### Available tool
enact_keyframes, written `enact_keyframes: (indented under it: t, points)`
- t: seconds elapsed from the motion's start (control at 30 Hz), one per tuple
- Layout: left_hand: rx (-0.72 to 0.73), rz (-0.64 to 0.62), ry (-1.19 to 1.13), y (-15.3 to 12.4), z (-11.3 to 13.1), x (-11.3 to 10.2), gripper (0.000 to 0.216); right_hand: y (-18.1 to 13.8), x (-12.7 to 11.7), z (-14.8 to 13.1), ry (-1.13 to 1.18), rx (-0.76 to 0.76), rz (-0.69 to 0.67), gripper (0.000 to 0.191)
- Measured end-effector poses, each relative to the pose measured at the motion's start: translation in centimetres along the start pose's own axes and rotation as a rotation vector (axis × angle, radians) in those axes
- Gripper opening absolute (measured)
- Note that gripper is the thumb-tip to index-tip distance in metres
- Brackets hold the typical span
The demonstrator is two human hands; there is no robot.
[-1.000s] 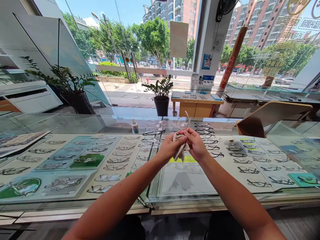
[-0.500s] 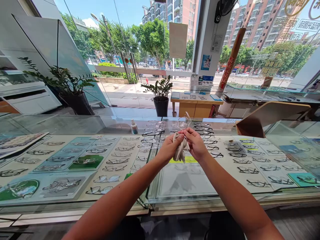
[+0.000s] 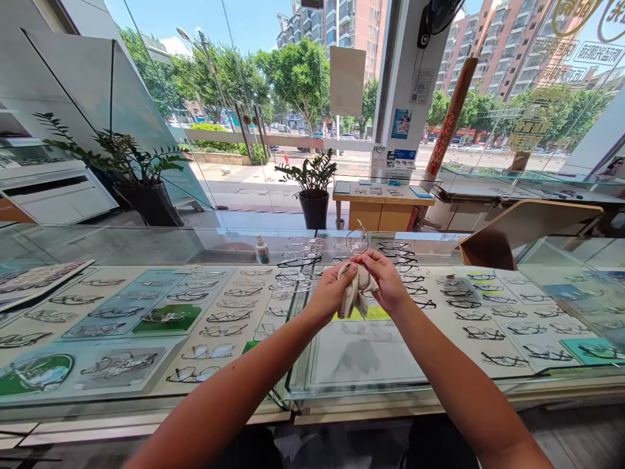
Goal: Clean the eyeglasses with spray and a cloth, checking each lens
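Observation:
A pair of clear-framed glasses (image 3: 358, 240) is held up above a glass display counter (image 3: 342, 384), one lens showing above my fingers. My left hand (image 3: 331, 291) is closed on a pale cleaning cloth (image 3: 355, 293) that hangs down between both hands. Closed too, my right hand (image 3: 387, 279) pinches the glasses and the cloth from the right. The two hands touch each other over the counter's middle.
Under the counter glass lie several rows of spectacle frames (image 3: 229, 314) on cards. A small spray bottle (image 3: 262, 250) stands at the counter's far edge. A tilted brown mirror stand (image 3: 530, 229) sits at the right. Potted plants (image 3: 314, 185) stand by the shop window beyond.
Both hands stay together on the glasses and cloth; they shifted slightly and the cloth bunched up between them. The view tilted a little.

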State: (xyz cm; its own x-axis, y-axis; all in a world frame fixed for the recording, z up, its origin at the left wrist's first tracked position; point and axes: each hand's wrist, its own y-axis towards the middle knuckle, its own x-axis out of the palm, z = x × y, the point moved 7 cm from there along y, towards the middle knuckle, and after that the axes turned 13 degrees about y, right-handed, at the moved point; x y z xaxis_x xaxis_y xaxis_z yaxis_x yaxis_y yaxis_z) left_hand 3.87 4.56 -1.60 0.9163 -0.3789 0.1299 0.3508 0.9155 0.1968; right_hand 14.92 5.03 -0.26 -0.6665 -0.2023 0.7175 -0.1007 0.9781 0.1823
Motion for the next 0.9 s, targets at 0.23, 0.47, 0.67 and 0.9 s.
enact_keyframes:
  t: [0.23, 0.47, 0.67, 0.9]
  points:
    - [-0.055, 0.089, -0.020, 0.0, -0.6, -0.6, 0.051, 0.0, 0.0, 0.4, -0.064, 0.002, -0.019, 0.038]
    - [-0.112, -0.012, -0.009, -0.4, -0.1, 0.0, 0.057, 0.0, 0.0, 0.6, -0.031, 0.033, -0.021, 0.037]
    - [-0.074, -0.091, 0.051, -0.4, 0.4, 0.5, 0.059, 0.2, -0.4, 0.4, 0.036, 0.037, -0.004, 0.034]
    - [-0.045, -0.072, 0.116, -0.3, 0.6, 0.4, 0.057, 0.6, -1.2, 0.1, 0.097, 0.071, 0.013, 0.028]
